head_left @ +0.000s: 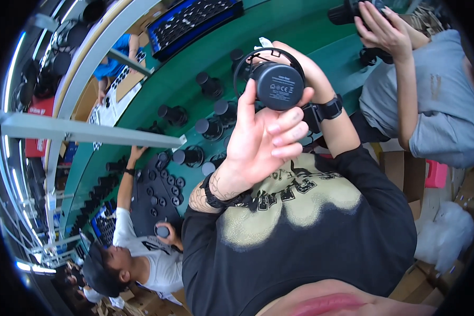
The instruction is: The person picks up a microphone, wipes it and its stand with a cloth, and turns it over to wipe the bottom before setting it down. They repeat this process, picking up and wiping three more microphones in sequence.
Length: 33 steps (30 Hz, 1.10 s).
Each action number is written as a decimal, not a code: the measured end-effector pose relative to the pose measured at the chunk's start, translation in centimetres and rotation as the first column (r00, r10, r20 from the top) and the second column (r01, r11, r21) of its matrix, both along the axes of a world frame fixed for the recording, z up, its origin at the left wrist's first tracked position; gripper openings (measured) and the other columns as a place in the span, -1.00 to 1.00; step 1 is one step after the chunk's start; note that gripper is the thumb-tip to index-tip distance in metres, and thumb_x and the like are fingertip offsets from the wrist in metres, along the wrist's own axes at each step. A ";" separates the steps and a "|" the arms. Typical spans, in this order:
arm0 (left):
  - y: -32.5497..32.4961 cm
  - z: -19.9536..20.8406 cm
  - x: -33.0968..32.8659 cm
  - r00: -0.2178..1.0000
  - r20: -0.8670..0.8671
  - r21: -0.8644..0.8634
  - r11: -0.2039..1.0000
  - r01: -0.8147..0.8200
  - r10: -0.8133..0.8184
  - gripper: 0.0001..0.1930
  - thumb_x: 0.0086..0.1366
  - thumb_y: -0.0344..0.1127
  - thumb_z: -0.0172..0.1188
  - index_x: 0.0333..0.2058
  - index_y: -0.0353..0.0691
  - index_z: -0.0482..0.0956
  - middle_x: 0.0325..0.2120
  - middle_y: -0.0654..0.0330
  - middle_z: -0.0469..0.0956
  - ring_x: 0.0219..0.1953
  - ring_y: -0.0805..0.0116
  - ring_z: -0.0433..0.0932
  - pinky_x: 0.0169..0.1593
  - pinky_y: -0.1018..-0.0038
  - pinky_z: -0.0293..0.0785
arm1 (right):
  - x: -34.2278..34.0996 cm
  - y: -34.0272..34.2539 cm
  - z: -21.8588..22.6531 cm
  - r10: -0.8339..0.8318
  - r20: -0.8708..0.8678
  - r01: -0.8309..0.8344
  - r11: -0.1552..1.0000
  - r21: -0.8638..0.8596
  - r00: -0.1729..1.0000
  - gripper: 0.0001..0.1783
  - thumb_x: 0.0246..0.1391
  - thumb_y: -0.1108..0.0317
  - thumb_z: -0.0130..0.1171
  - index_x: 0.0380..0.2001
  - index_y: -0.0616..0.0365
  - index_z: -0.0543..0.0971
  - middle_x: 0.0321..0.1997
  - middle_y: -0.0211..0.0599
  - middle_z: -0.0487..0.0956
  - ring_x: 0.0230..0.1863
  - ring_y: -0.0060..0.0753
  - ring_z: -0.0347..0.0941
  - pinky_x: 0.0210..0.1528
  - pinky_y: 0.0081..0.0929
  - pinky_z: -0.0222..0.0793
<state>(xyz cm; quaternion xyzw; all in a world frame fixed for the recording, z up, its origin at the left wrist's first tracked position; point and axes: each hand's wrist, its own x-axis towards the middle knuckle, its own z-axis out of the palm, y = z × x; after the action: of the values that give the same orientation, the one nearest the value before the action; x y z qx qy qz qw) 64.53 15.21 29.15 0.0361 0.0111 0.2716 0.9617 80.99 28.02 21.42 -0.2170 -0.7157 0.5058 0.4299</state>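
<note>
The black round device [280, 88] is held up above the counter, by the edge nearest the wearer. Its flat, matt end faces the camera, with pale print and small symbols, and a thin black ring on slim struts arcs around its body. The left hand [266, 138] grips it, thumb on one side and forefinger on the other, remaining fingers curled. The right hand [305, 68] reaches behind the ring; its fingers are partly hidden, so I cannot tell whether it grips.

The counter [284, 21] is smooth and green, bowed by the lens. Dark cylindrical units [210, 128] stand along its middle, and a blue tray [154, 38] of small dark parts lies at its far edge. Toward its left end, a co-worker in a white shirt [163, 266] reaches over a dark mat [141, 197] bearing round black pieces. A grey metal beam [89, 129] crosses there. At right, a co-worker in grey [426, 89] handles another black unit [346, 13] near a cardboard box [397, 168] and crumpled translucent plastic [447, 231].
</note>
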 end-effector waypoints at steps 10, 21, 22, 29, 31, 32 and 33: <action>4.8 -2.3 5.3 0.986 -0.028 0.109 0.981 -0.159 0.163 -0.20 0.27 0.34 -0.18 0.16 -0.32 0.22 -0.75 0.48 -0.04 -0.70 0.66 -0.08 -0.67 0.71 -0.06 | 4.5 -9.7 3.4 -0.702 -0.399 0.687 0.696 -0.209 0.590 -0.71 0.10 0.32 -0.07 -0.33 0.27 0.59 -0.62 -0.51 0.43 -0.71 -0.72 0.19 -0.68 -0.68 0.01; 5.6 -2.6 8.3 0.984 -0.032 0.194 0.967 -0.164 0.174 -0.19 0.25 0.35 -0.18 0.19 -0.26 0.20 -0.75 0.48 -0.05 -0.74 0.69 -0.12 -0.69 0.72 -0.10 | 4.8 -11.2 3.9 -0.784 -0.167 0.777 0.516 0.361 0.598 -0.71 -0.10 0.43 0.00 -0.34 0.36 0.61 -0.32 -0.09 0.65 -0.50 -0.41 0.53 -0.43 -0.56 0.40; 5.6 -2.7 8.5 0.985 -0.028 0.196 0.967 -0.160 0.169 -0.19 0.25 0.35 -0.18 0.19 -0.26 0.20 -0.75 0.48 -0.05 -0.74 0.69 -0.12 -0.69 0.72 -0.10 | 4.8 -11.2 4.0 -0.782 -0.159 0.771 0.520 0.367 0.603 -0.71 -0.09 0.43 0.00 -0.33 0.35 0.61 -0.32 -0.08 0.65 -0.49 -0.39 0.54 -0.42 -0.54 0.41; 5.2 -2.5 9.2 0.991 0.025 0.124 0.983 -0.134 0.132 -0.25 0.27 0.28 -0.12 0.18 -0.26 0.22 -0.74 0.50 -0.06 -0.74 0.70 -0.13 -0.70 0.74 -0.11 | 5.6 -11.0 3.2 -0.744 -0.288 0.774 0.457 0.439 0.603 -0.71 -0.06 0.44 0.00 -0.31 0.32 0.63 -0.38 -0.09 0.64 -0.44 -0.37 0.57 -0.36 -0.54 0.45; 5.2 -2.5 8.8 0.985 -0.005 0.144 0.975 -0.170 0.173 -0.26 0.28 0.27 -0.12 0.17 -0.27 0.22 -0.74 0.50 -0.06 -0.74 0.70 -0.13 -0.71 0.73 -0.12 | 5.3 -10.7 3.5 -0.773 -0.265 0.787 0.439 0.433 0.577 -0.73 -0.04 0.43 0.03 -0.31 0.30 0.63 -0.36 -0.12 0.64 -0.41 -0.32 0.59 -0.33 -0.50 0.47; 5.2 -2.6 9.2 0.967 -0.059 0.158 0.959 -0.235 0.247 -0.27 0.29 0.25 -0.11 0.17 -0.27 0.22 -0.74 0.50 -0.06 -0.74 0.70 -0.14 -0.71 0.73 -0.13 | 5.6 -11.0 3.5 -0.785 -0.246 0.797 0.453 0.400 0.569 -0.76 -0.03 0.41 0.06 -0.32 0.27 0.64 -0.34 -0.15 0.65 -0.38 -0.27 0.61 -0.30 -0.46 0.50; 5.2 -2.6 9.3 0.970 -0.053 0.161 0.961 -0.225 0.237 -0.27 0.29 0.25 -0.11 0.17 -0.27 0.22 -0.74 0.50 -0.06 -0.74 0.70 -0.14 -0.71 0.73 -0.13 | 5.6 -11.2 3.6 -0.790 -0.246 0.800 0.442 0.406 0.561 -0.76 -0.03 0.41 0.06 -0.32 0.27 0.64 -0.34 -0.15 0.65 -0.38 -0.27 0.61 -0.30 -0.46 0.50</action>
<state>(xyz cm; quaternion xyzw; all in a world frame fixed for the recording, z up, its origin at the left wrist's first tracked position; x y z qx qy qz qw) 73.86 20.36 26.58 0.1182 0.0288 0.3806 0.9167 86.59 16.84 24.99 -0.4091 -0.6254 0.0554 0.6622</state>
